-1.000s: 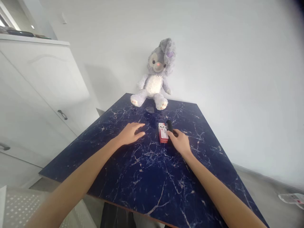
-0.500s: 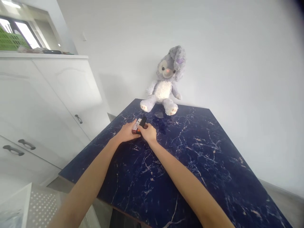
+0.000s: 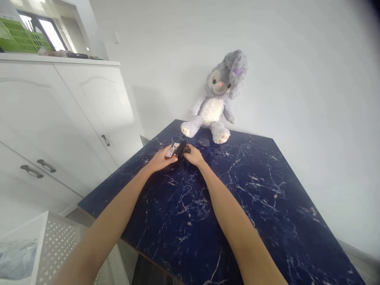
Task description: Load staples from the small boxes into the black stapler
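A small red and white box (image 3: 171,151) and a slim black object (image 3: 180,150) lie side by side on the dark blue marbled table (image 3: 243,190), near its left edge. My left hand (image 3: 162,159) rests against the box from the near side, fingers curled around it. My right hand (image 3: 194,155) touches the black object from the right, fingers bent on it. A grey and white plush rabbit (image 3: 218,99) sits at the table's far edge against the white wall, just beyond both hands.
White cabinets with dark handles (image 3: 105,139) stand to the left of the table. A green basket (image 3: 22,37) sits on top of them by a window. A white perforated surface (image 3: 56,245) lies low at the near left.
The box and black object have slid from the table's middle toward its left edge. My left hand, once flat on the table, now meets the box. The view has swung left.
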Available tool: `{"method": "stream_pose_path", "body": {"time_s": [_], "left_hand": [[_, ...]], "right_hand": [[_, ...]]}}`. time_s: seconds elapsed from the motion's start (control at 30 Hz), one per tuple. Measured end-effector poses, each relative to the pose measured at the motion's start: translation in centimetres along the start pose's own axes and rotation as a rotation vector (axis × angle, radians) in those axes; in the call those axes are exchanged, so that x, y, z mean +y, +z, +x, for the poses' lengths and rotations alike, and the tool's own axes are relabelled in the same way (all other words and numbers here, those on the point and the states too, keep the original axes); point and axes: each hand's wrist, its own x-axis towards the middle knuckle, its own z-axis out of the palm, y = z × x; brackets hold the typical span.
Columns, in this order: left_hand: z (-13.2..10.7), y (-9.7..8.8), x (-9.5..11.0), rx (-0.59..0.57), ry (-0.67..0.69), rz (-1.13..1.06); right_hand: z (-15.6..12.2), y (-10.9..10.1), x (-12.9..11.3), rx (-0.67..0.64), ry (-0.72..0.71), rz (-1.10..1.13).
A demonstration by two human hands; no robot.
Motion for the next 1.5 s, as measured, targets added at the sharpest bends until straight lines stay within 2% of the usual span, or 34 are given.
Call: {"method": "stream_pose_path", "body": {"time_s": [0.13,0.23,0.43,0.67,0.87,1.13,1.3,1.5], "left_hand": [[0.3,-0.9,0.1,-0.028,-0.089,-0.064],[0.7,-1.3,-0.5,-0.008,-0.143,-0.121],[0.8,-1.2,-1.6,-0.056,-0.079,-0.239],[0.6,-1.5,-1.1,-0.101,-0.129,-0.361],[1.0,-1.6,-0.7,-0.054,-0.151,-0.425],[1.9,-1.9,-1.1,-0.088,-0.199,-0.44],[2.2,-1.9,-1.3,-0.107,-0.203,-0.463],[0.5,-1.6,-1.0,0.021,-0.131,-0.454]], "right_hand": [[-0.6,-0.3,0.4,0.048,-0.004,-0.03],[-1.0,-0.3,0.5,0.098,0.016,-0.062],[-1.3,-0.4,0.4,0.141,0.031,-0.092],[-1.7,-0.6,0.4,0.216,0.06,-0.086],[-1.9,-0.9,0.2,0.152,0.039,-0.031],[-2.9,-1.1,0.5,0.127,0.008,-0.011],[-3.6,-2.3,1.6,0.071,-0.049,-0.031],[-5.2,-3.4,1.6,0.059,-0.178,-0.153]]}}
